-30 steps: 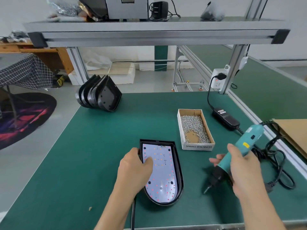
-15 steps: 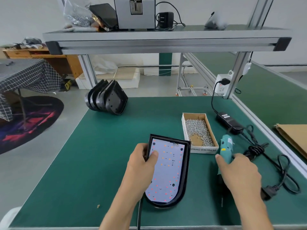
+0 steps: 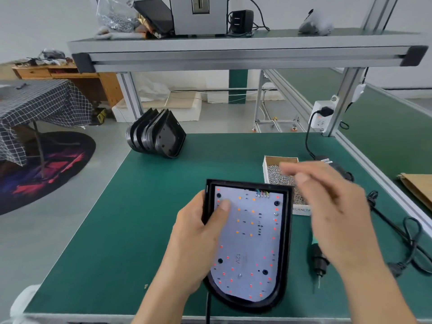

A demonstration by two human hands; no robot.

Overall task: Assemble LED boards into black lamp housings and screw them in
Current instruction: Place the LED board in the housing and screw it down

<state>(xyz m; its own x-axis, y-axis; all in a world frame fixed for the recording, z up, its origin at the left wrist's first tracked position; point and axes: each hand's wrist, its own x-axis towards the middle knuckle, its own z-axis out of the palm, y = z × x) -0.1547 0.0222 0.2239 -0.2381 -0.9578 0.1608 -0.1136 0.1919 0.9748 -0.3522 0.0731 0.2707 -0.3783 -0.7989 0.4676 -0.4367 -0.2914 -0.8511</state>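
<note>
Gripping the left rim of the black lamp housing [image 3: 288,232], the left hand [image 3: 198,239] curls its fingers round the outside wall while the thumb [image 3: 223,210] presses flat on the white LED board [image 3: 250,242] seated inside. The housing lies near the front edge of the green table [image 3: 140,206], its rounded end toward the person and its straight end away. A black cable [image 3: 207,305] leaves the rounded end and drops over the table's front edge.

The right hand [image 3: 327,204] hangs in the air above the near end of the cardboard screw box [image 3: 279,174], blurred, its fingers loosely spread and holding nothing that can be seen. Below its wrist the electric screwdriver [image 3: 318,260] lies on the mat just right of the housing, tip toward the front edge, apart from the hand. Its cords [image 3: 411,244] loop along the right border near the aluminium rail.

A stack of empty black housings [image 3: 156,134] stands on edge at the far left corner, well apart. Between that stack and the held housing the mat is open green surface, as is the strip left of the left hand.
</note>
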